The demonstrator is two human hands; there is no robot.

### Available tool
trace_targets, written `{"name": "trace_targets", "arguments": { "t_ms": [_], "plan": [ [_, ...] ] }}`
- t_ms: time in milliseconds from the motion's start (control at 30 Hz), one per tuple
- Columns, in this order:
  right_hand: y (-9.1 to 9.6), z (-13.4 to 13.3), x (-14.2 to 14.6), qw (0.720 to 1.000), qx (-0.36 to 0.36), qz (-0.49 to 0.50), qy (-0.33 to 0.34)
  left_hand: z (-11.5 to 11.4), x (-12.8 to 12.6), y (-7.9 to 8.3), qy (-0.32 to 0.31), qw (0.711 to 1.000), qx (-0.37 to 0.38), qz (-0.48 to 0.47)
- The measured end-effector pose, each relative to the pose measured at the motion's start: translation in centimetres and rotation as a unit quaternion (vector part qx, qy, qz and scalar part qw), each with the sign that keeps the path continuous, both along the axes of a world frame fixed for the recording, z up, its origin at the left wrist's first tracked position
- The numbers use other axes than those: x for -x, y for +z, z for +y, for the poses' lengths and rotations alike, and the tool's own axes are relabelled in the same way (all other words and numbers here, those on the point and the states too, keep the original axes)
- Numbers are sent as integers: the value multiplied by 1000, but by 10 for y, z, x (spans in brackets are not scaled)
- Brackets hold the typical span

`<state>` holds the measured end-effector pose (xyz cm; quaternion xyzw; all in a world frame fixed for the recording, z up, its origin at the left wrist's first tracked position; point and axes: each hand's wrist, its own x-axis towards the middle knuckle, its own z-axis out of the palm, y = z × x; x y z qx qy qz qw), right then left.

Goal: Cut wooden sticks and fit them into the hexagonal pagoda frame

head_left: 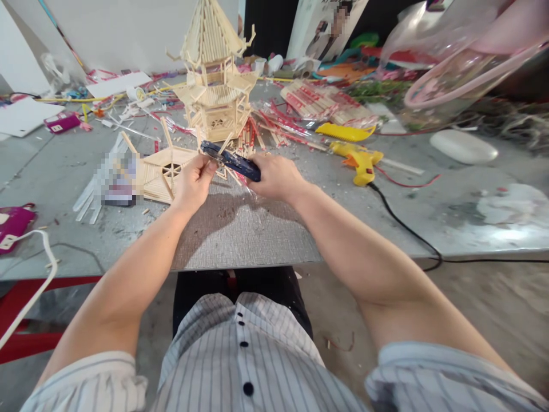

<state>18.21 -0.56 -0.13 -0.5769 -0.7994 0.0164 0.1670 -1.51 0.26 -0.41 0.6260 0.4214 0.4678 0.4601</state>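
Observation:
My right hand is closed around the handles of a dark blue cutting tool, whose jaws point left. My left hand is pinched at the tool's tip, holding a thin wooden stick that is hard to make out. Both hands hover over a grey mat on the table. Just behind them stands a tall pagoda model built of wooden sticks. A flat stick-built section lies to the left of my left hand.
A yellow glue gun with a black cord lies right of my hands. Bundles of sticks and scraps litter the back. A white oval object and a clear plastic container are at right. A magenta item sits at far left.

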Motion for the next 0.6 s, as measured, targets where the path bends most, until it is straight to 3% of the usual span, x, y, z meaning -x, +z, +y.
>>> {"name": "trace_targets", "arguments": {
  "t_ms": [100, 400, 600],
  "plan": [
    [-3, 1, 0, 1000, -11, 13, 19, -3, -1, 3, 32, 999, -29, -1],
    [-1, -2, 0, 999, -14, 31, 40, -1, 2, 1, -8, 999, -8, -43],
    [-2, -2, -1, 999, -22, 24, 41, -5, 0, 8, -34, 997, 36, -57]
  ]
}}
